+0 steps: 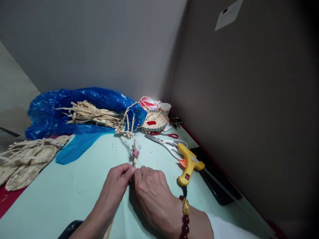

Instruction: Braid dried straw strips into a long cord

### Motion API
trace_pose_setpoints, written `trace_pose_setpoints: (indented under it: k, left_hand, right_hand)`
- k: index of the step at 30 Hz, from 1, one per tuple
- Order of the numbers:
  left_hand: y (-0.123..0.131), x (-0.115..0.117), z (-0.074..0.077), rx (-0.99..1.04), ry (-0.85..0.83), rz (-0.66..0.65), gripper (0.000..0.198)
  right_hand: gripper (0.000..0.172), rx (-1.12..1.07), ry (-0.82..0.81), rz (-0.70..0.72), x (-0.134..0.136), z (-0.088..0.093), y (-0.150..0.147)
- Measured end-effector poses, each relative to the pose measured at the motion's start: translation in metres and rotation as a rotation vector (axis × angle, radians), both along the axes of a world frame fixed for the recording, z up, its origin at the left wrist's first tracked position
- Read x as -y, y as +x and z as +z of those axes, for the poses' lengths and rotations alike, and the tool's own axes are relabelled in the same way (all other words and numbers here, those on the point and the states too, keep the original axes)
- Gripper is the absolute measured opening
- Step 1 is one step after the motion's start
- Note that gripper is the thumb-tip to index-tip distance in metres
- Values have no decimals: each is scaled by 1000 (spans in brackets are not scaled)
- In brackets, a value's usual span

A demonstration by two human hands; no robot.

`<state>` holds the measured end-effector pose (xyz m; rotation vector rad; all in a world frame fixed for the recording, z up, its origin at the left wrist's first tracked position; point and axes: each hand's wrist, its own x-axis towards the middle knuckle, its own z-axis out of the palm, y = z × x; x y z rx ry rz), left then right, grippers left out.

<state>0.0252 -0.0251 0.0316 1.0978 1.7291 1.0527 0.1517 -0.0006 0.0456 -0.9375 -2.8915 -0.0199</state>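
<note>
A thin braid (135,162) of pale, straw-coloured fibre runs through a pink clip (136,152), which serves here as the landmark. The braid is cream to beige, narrow and a little knobbly; beyond the clip it loosens into a kinked, looping cord that reaches the blue bag (57,99). On the near side of the clip, a short plaited stretch goes down into the hands.

The left hand (117,179) pinches the braid between thumb and forefinger, just below the clip. The right hand (156,191) is beside it with curled fingers, back upward; its fingertips are hidden, so I cannot tell whether they grasp the braid.

Left of the clip and farther off, a bundle of dry strips (94,114) lies on the bag. Right of the clip are white-handled scissors (169,144) and, nearer, a yellow glue gun (190,162). Beyond it to the right stands a shallow woven basket (161,127) with a red item inside.
</note>
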Motion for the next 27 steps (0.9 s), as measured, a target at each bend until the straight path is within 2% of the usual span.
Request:
trace_pose_setpoints:
  k: [5,7,9,11,13,16,18,22,24,27]
  left_hand:
    - [-3,1,-1,179,-25,-3,32]
    - [-4,2,2,212,-14,6,31]
    - [-6,3,4,230,-1,16,31]
    - [-8,3,6,236,3,16,31]
    - [-8,3,7,234,-3,4,31]
    - [-9,3,8,215,-11,-34,29]
    - [-10,2,8,173,-3,-66,26]
    - [-10,1,11,5,44,-93,21]
    - [-6,3,13,-96,64,-88,20]
    - [1,7,17,-351,79,-102,26]
  right_hand:
    - [18,-36,66,59,5,-3,0]
    - [13,-104,10,111,3,3,5]
    - [18,-230,-130,102,-4,13,11]
    - [29,-419,-302,-2,-16,23,18]
    - [32,-585,-449,-87,-30,27,22]
    - [29,-603,-765,22,-43,19,20]
    - [28,-580,-868,57,-45,9,14]
    - [26,-626,-771,-23,-40,-4,7]
    - [28,-636,-722,-59,-37,-5,6]
    - [29,-639,-660,-105,-34,-3,7]
